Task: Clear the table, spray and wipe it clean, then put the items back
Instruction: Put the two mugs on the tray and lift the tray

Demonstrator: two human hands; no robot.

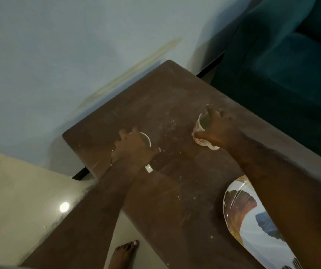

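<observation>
A dusty brown table (167, 98) with white specks fills the middle of the head view. My left hand (132, 148) grips a white mug (147, 139) from above near the table's left edge; the mug's handle shows below the hand. My right hand (217, 129) is closed around a white mug with small red flowers (200, 129), which leans toward the left. A large plate with a feather pattern (252, 220) lies on the table's near right, partly hidden under my right forearm.
A dark teal sofa (291, 74) stands close against the table's right side. A pale blue wall (58, 55) rises behind and left. Beige floor (19, 191) lies at the lower left, with my bare foot (124, 253) beside the table's near edge.
</observation>
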